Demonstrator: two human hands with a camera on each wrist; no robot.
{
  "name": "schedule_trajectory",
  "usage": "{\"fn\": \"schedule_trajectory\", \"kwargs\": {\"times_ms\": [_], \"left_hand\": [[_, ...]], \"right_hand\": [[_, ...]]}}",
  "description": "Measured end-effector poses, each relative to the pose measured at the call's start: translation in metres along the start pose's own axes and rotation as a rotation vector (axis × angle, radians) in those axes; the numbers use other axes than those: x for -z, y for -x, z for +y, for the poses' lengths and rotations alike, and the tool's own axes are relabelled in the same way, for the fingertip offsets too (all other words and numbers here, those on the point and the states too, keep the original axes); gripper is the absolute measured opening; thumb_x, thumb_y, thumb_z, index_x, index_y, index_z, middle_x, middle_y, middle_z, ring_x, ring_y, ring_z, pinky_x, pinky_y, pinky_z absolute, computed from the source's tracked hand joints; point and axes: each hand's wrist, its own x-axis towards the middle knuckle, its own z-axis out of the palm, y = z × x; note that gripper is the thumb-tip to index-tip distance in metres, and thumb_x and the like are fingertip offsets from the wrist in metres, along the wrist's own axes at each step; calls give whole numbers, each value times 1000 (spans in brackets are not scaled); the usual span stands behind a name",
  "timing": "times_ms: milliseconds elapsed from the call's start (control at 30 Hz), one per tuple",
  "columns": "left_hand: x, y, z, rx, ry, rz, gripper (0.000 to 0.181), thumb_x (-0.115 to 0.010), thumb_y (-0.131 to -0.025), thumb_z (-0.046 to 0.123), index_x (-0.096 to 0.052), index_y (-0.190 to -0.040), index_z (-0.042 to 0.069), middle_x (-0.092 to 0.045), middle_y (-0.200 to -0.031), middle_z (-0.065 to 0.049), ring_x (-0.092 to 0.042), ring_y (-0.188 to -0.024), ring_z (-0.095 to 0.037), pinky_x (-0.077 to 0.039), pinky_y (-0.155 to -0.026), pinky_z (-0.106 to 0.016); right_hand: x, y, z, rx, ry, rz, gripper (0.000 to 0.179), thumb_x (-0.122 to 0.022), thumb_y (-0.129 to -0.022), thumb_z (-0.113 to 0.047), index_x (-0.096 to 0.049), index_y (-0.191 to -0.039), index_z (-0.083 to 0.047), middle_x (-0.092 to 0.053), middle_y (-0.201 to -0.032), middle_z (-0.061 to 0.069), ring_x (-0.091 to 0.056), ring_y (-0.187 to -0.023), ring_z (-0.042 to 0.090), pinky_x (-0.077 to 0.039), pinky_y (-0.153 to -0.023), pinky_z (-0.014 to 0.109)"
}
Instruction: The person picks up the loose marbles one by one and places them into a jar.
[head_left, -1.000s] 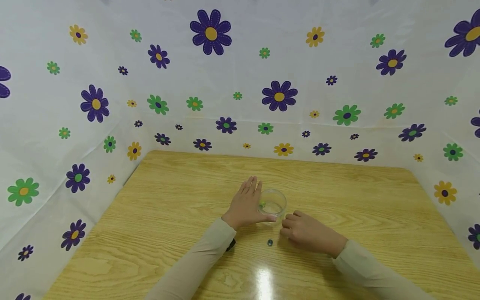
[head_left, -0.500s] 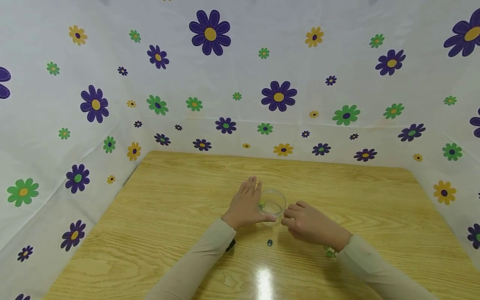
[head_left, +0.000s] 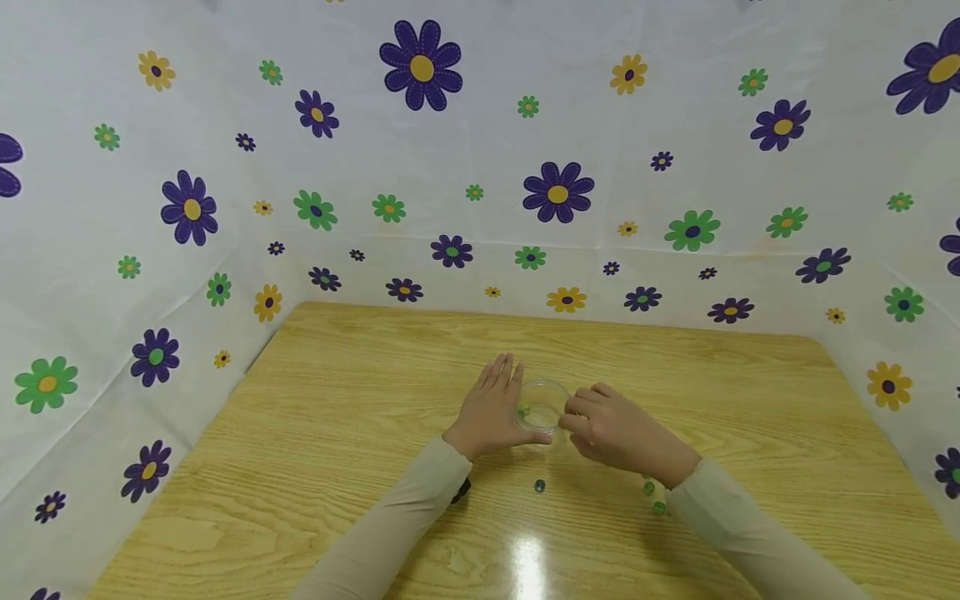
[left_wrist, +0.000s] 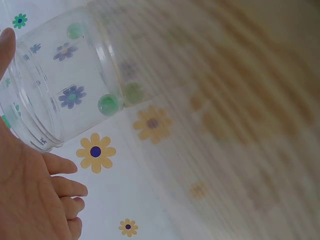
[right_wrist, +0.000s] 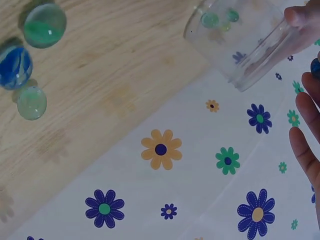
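Observation:
A clear jar [head_left: 545, 406] stands upright on the table, with several green marbles [left_wrist: 107, 104] at its bottom. My left hand [head_left: 491, 412] rests against the jar's left side, fingers straight, thumb stretched across its near side. Beside the rim on the right, my right hand [head_left: 615, 429] has its fingers bent together. A dark blue marble [right_wrist: 315, 68] shows at those fingertips in the right wrist view, partly cut off by the frame edge. On the table near the right wrist lie green marbles [head_left: 659, 507]. A dark marble [head_left: 540, 486] lies in front of the jar.
The wooden table [head_left: 360, 375] is bordered by a white flowered cloth [head_left: 480, 150] at the back and sides. In the right wrist view, a blue marble [right_wrist: 15, 67] lies between two greenish glass ones. A black object [head_left: 462, 490] shows under the left wrist.
My right hand has risen and moved forward to the jar's rim, uncovering green marbles near its wrist. The left hand and jar have stayed in place.

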Motion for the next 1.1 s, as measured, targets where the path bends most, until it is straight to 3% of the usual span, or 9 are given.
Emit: {"fn": "schedule_trajectory", "kwargs": {"times_ms": [267, 1100], "left_hand": [[-2, 0, -1, -6, -15, 6, 116, -52, -72, 79, -15, -150, 1, -9, -157, -20, -5, -148, -28, -11, -120, -41], [-1, -1, 0, -1, -10, 0, 116, -52, -72, 79, -15, -150, 1, -8, -157, -19, -4, -148, -28, -10, -121, -40]], "right_hand": [[-3, -6, 7, -31, -25, 29, 27, -84, -66, -16, -65, -85, -13, -64, -82, -2, -60, -77, 14, -50, -70, 30], [-3, -15, 14, -45, -47, -17, 23, -81, -71, -17, -67, -89, -12, -66, -85, -1, -61, -82, 15, -52, -75, 32]]}}
